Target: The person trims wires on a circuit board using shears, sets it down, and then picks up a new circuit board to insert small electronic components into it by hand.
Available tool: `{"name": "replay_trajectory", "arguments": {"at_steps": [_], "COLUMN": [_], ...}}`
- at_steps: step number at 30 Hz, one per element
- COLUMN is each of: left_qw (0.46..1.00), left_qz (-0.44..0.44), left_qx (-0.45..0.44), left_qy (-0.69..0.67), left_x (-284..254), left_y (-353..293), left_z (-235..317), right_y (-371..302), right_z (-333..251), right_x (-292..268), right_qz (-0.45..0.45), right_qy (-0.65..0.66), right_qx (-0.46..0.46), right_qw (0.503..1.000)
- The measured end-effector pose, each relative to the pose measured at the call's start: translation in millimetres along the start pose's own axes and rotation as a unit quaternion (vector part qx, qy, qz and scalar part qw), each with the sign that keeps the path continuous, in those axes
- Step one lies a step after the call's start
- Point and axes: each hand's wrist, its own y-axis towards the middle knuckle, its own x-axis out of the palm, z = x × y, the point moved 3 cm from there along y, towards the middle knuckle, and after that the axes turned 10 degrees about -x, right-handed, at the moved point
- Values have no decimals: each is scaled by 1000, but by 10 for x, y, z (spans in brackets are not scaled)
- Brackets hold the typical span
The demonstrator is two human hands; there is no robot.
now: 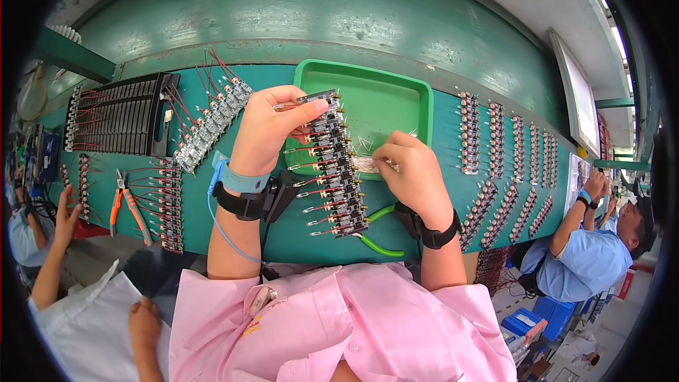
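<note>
My left hand [272, 127] grips the top end of a long strip of joined circuit boards [334, 182], thumb on its upper face. Short red wires with bare tips stick out along the strip's left side, and metal parts line its right edge. The strip is tilted over the front of a shallow green tray [361, 73]. Just right of the strip, my right hand [414, 173] has its fingers pinched together beside a pile of thin, pale wire-like pieces [365, 164] in the tray; whatever is between the fingertips is hidden. Green-handled pliers [383, 249] lie partly under the strip.
Several finished-looking board strips [469, 134] lie in rows at right. More wired boards [212, 124], a black slotted rack [120, 117] and orange-handled cutters [129, 209] are at left. A blue cord [225, 232] runs from my left wrist. Co-workers sit at both sides.
</note>
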Motion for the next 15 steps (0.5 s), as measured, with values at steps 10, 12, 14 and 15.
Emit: {"name": "replay_trajectory", "arguments": {"at_steps": [10, 12, 14, 15], "left_qw": [1000, 1000, 1000, 1000], "left_qz": [6, 5, 2, 2], "left_qx": [4, 5, 4, 5], "left_qy": [-3, -4, -4, -5], "left_x": [7, 11, 12, 13], "left_y": [-7, -5, -2, -4], "left_z": [-31, -41, -52, -52], "right_y": [-35, -33, -28, -27], "right_z": [-190, -260, -324, -356], "right_x": [-90, -115, -135, -145], "right_qz": [42, 44, 51, 58], "right_qy": [38, 40, 54, 68], "right_qx": [-71, -103, -111, -118], "right_qw": [996, 993, 991, 989]}}
